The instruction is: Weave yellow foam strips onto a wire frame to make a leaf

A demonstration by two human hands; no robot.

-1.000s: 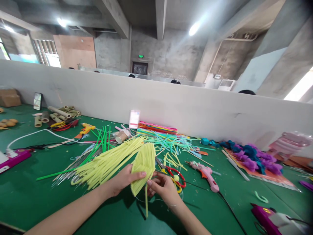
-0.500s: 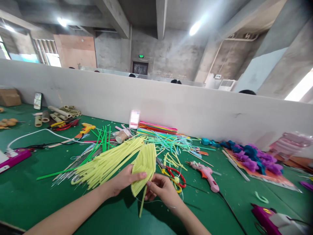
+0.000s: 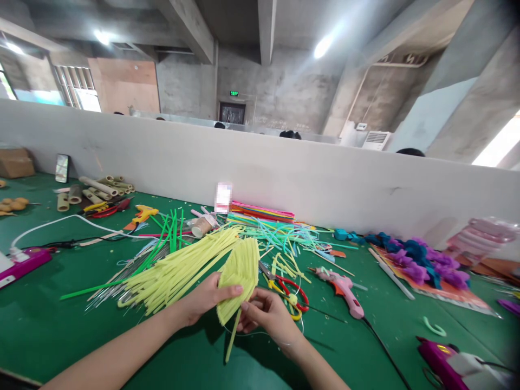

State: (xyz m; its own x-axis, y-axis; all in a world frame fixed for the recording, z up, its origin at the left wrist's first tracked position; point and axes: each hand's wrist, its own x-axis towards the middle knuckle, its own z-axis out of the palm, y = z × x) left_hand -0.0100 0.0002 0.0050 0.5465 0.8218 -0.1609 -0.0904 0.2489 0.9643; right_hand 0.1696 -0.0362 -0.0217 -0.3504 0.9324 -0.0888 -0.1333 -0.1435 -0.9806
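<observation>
My left hand (image 3: pixel 207 300) is closed around a leaf-shaped piece (image 3: pixel 244 265) made of yellow pipe cleaners set side by side, its thumb pressed on the front. At the lower right edge of this piece, my right hand (image 3: pixel 270 318) pinches a single yellow pipe cleaner (image 3: pixel 231 344), whose free end hangs down. A thin pale thread or wire loops under the right hand. Behind my left hand lies a thick bundle of yellow pipe cleaners (image 3: pixel 182 265). Scissors (image 3: pixel 300 298) with red and yellow handles rest just beyond my right hand.
A pink glue gun (image 3: pixel 345 292) with its cord lies to the right, a yellow one (image 3: pixel 144 213) at the left. Purple and teal fluffy pieces (image 3: pixel 422 260) sit far right. Power strips (image 3: pixel 32 262) lie at both sides. A white partition (image 3: pixel 260 168) stands behind.
The hanging end of the yellow pipe cleaner has swung slightly to the left. Both hands keep nearly the same place and hold.
</observation>
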